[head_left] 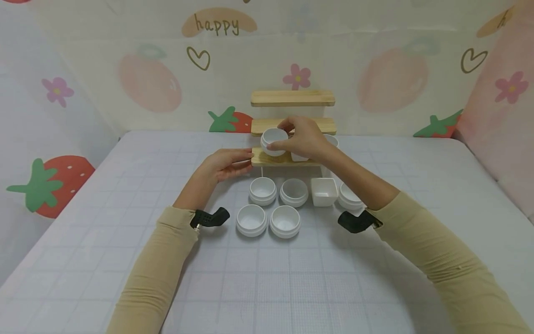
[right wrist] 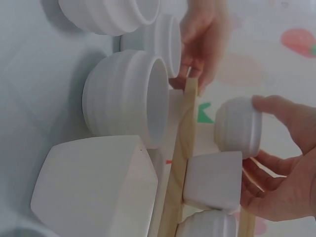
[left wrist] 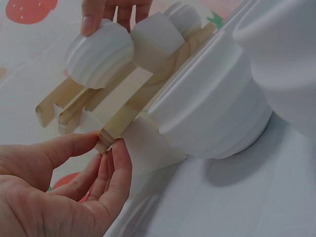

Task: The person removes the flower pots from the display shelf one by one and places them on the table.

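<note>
A round white ribbed pot (head_left: pixel 274 142) is pinched between the thumb and fingers of my right hand (head_left: pixel 308 138), over the left part of the lowest wooden shelf (head_left: pixel 273 161). In the right wrist view the pot (right wrist: pixel 239 126) looks slightly apart from the board. My left hand (head_left: pixel 227 164) grips the left end of that same shelf; thumb and fingertips close on the board's end (left wrist: pixel 108 136) in the left wrist view. On the shelf stand a square white pot (right wrist: pixel 215 180) and, at its right end, another round pot (head_left: pixel 332 140), partly hidden by my right hand.
In front of the rack, a row holds round pots (head_left: pixel 262 191) and a square pot (head_left: pixel 324 192); its rightmost round pot (head_left: pixel 349 197) is partly covered by my right forearm. Two round pots (head_left: pixel 251 220) sit nearer. Two upper shelves (head_left: pixel 293 98) rise behind, by a patterned backdrop.
</note>
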Demonstrator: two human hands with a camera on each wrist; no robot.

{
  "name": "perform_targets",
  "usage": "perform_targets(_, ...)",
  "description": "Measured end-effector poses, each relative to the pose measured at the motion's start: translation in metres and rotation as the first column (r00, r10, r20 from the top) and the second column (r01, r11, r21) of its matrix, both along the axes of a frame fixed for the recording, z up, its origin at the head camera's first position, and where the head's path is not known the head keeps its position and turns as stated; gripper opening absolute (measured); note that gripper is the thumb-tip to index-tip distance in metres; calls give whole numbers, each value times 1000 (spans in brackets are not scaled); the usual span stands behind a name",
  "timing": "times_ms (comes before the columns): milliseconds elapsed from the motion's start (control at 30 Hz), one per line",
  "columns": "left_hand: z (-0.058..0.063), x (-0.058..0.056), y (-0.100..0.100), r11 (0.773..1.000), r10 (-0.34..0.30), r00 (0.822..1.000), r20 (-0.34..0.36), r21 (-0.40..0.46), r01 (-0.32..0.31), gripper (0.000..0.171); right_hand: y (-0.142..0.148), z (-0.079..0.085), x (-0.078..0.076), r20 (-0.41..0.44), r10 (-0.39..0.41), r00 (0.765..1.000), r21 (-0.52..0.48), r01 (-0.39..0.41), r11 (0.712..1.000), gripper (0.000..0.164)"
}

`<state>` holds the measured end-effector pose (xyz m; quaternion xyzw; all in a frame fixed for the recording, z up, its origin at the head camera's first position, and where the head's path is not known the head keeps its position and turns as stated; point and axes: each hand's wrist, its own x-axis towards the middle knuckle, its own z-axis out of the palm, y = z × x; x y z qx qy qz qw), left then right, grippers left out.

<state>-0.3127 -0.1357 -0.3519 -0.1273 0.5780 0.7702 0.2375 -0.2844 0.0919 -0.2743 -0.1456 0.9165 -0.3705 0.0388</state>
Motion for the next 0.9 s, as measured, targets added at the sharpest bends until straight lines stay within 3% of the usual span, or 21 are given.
perform_targets(900,0,1,-1,1000,-4,1000,-9,1,4,52,7,11,20,-45,8,999,-193,-17,981,59)
